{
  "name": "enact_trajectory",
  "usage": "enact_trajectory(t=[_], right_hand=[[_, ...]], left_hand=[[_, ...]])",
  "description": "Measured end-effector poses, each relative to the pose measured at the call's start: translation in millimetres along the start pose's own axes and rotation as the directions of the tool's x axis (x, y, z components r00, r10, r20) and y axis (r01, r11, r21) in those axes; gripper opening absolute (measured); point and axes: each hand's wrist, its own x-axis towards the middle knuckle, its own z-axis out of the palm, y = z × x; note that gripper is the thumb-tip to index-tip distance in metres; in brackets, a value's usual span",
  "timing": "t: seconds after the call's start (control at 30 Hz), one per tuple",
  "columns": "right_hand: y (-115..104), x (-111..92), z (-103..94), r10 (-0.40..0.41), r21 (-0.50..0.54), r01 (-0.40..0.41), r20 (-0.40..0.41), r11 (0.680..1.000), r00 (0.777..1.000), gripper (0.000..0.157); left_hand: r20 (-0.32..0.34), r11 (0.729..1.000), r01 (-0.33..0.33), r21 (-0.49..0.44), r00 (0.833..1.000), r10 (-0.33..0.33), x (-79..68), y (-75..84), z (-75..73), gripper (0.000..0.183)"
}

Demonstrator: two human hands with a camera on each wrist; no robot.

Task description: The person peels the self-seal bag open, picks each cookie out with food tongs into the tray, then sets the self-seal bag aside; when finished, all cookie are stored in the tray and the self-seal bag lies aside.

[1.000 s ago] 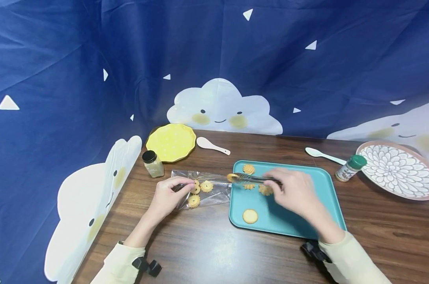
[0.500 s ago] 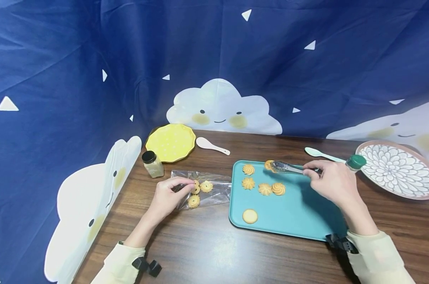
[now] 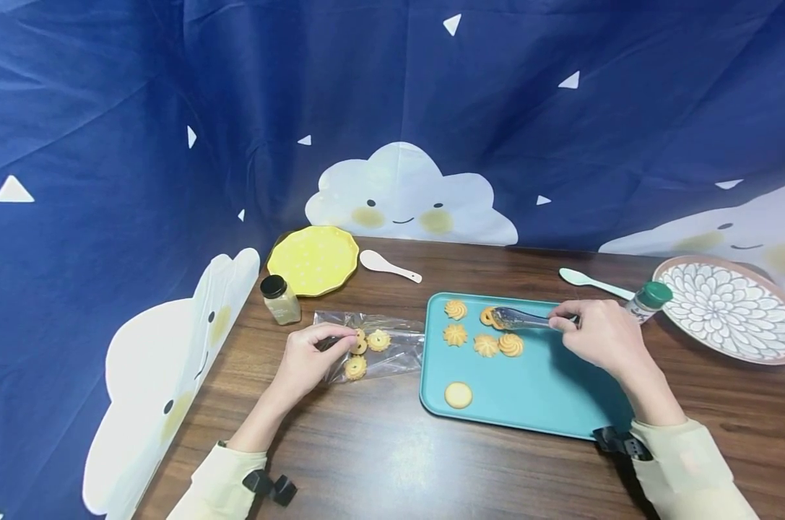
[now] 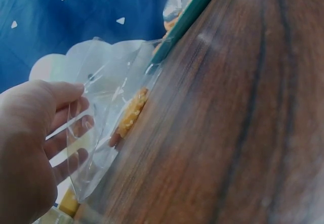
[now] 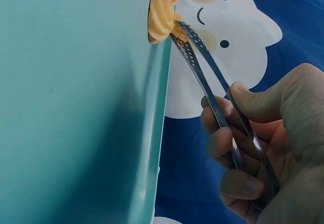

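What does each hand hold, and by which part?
The right hand grips the tongs by their rear part; the left hand pinches the clear bag at its raised side.

Right hand grips metal tongs, tips at a golden cookie near the teal tray's far edge. Left hand pinches clear bag, cookies inside, left of tray.

The right hand grips metal tongs, perforated tips at swirled cookies by a teal tray's edge.
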Motion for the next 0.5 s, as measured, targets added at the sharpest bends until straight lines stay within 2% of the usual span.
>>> enact_trajectory(t=[0.17,0.33,0.5], right_hand=[[-1,2,1.1,0.024,0.007,-0.024,0.060,1.000,0.998,0.021],[-1,1,-7.3,0.060,-0.007,-0.059,0.102,0.998,0.993,0.024],[2,-4,-17.2,0.039,-0.038,-0.037,0.044,0.999,0.998,0.023]], left_hand=[[-0.015,1.000,0.011,-0.007,1.000,-0.011,-2.5,-2.2,-1.6,0.014],[-0.010,1.000,-0.007,-0.019,1.000,0.007,-1.5,-2.6,-0.5,0.016],[0.002,1.000,0.000,-0.019,1.000,0.000,0.5,-1.6,1.4,0.018]])
